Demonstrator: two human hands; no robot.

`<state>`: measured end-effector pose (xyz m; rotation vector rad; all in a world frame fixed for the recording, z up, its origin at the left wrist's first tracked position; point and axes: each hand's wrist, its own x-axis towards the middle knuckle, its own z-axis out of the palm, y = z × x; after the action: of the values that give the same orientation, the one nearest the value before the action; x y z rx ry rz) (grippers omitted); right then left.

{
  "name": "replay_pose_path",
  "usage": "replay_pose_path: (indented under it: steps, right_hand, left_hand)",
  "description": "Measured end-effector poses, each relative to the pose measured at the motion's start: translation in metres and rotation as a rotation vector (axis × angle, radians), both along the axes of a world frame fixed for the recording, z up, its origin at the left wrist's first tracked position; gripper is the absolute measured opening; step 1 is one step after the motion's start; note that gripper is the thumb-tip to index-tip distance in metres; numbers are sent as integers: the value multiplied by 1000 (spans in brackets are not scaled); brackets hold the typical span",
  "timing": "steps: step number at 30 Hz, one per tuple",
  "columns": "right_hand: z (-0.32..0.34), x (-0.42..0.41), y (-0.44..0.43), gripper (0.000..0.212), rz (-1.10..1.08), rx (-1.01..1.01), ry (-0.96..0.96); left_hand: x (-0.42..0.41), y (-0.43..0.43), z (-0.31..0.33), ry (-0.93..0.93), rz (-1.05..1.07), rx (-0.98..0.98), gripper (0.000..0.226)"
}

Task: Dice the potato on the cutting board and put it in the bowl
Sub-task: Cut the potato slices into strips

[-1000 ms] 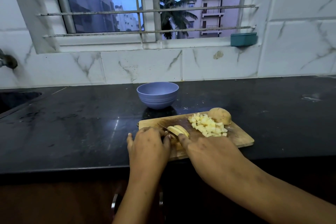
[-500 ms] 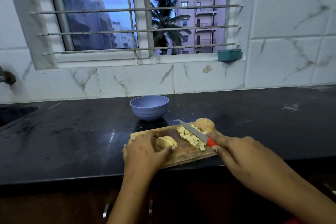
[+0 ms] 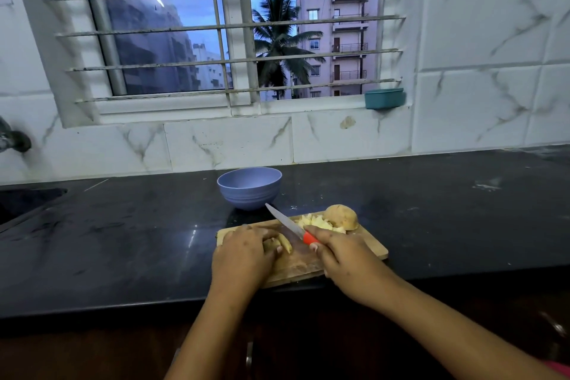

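A wooden cutting board (image 3: 368, 248) lies at the counter's front edge. My left hand (image 3: 245, 253) holds sliced potato pieces (image 3: 285, 244) down on its left part. My right hand (image 3: 342, 251) grips a red-handled knife (image 3: 288, 224), whose blade points up and left, raised over the slices. A heap of diced potato (image 3: 317, 221) lies at the board's back, with an uncut potato half (image 3: 340, 216) beside it on the right. A blue bowl (image 3: 249, 187) stands just behind the board; its inside is not visible.
The black counter (image 3: 123, 241) runs left to a sink (image 3: 24, 202) and a tap (image 3: 14, 140) on the wall. A marble-tiled wall and barred window are behind. A small teal container (image 3: 384, 98) sits on the window ledge.
The knife came off the slices and swung right over the diced heap, then moved back left, closer to the slices. My left hand stayed on the slices. The camera view tilted upward.
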<state>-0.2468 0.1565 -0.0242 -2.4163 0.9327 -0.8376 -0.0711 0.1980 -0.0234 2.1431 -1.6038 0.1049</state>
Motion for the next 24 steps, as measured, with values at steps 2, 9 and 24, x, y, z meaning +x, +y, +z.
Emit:
replay_pose_path:
  steps: [2,9,24]
  right_hand:
    - [-1,1,-4,41,-18,51,-19]
    - [-6,2,-8,43,-57,63,-47]
    - [-9,1,-11,46,-68,147,-55]
  left_hand:
    - [4,-3,2,25,-73,22,27]
    - [24,-10,7,-102,-166,67,35]
    - [52,-38,4,9,-379,-63,51]
